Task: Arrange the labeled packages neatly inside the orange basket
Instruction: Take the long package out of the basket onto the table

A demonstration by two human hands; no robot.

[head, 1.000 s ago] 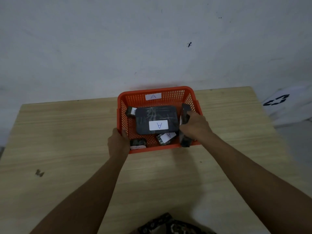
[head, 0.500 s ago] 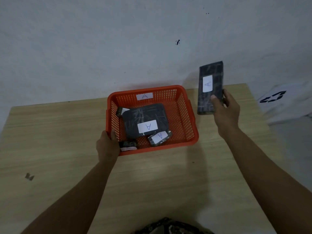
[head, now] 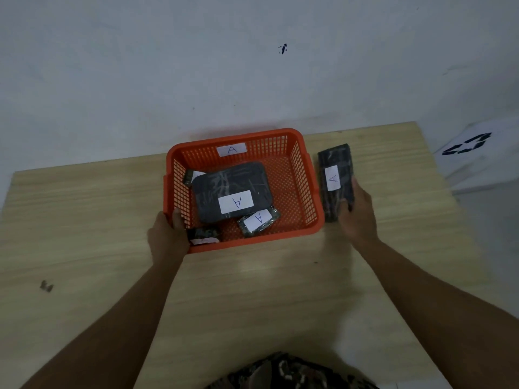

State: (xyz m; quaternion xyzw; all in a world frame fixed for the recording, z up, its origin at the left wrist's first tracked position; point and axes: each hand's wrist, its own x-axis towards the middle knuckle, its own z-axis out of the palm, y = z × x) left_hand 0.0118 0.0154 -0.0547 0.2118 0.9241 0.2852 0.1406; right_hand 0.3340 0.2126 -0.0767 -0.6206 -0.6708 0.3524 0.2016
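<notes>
Orange basket (head: 304, 189) sits on the wooden table (head: 252, 290) near the far edge, white "A" label on its back wall. Inside: big flat dark package (head: 232, 196) w/ white "A" label, lying tilted across the left-centre of the floor; small wrapped package (head: 259, 222) w/ "A" label just beside its near right corner, touching or overlapping it; another small dark package (head: 202, 235) at the near left corner w/ a white label edge showing; a 4th small one (head: 189, 175) peeking out behind the big package at the far left, mostly hidden. Right half of basket floor bare. Long narrow dark package (head: 335, 179) w/ "A" label is outside the basket, just beside its right wall, lengthwise along it; can't tell if it rests on the table or is held a bit above. Right hand (head: 358, 217) grips that package at its near end, fingers curled round it. Left hand (head: 168, 237) closed on the basket's near left corner, thumb over the rim. Pale wall behind w/ a dark spot; white bag (head: 474, 153) w/ dark arrow symbol off the table's right side; patterned clothing at bottom edge.
</notes>
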